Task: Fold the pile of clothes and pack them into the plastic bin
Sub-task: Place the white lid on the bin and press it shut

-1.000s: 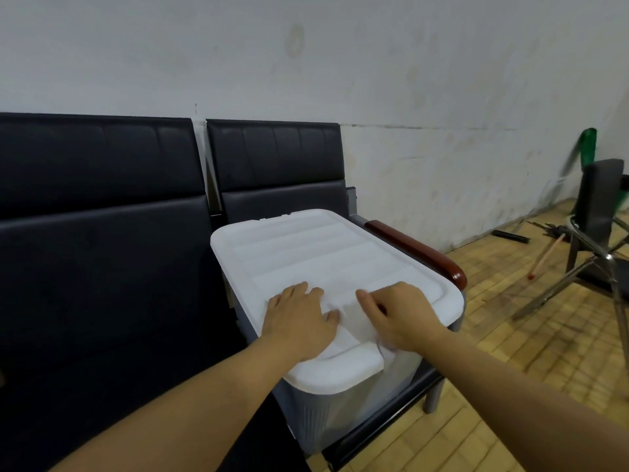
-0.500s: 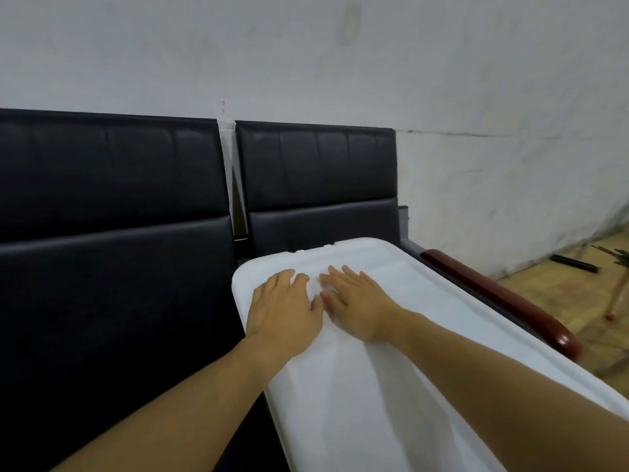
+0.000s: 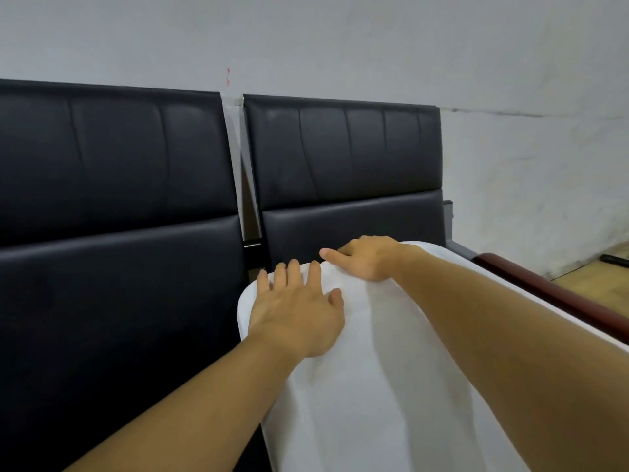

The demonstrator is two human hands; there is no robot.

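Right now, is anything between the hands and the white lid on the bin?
No, nothing visible is in between. The left hand lies flat on the white lid near its far edge. The right hand is at the far edge itself, fingers curled over it. Both touch the lid directly.

lid [image 3: 367, 386]: white, closed on the bin, on a black seat [image 3: 119, 301]
left hand [image 3: 296, 311]: flat on lid's far corner
right hand [image 3: 369, 257]: fingers curled over lid's far edge
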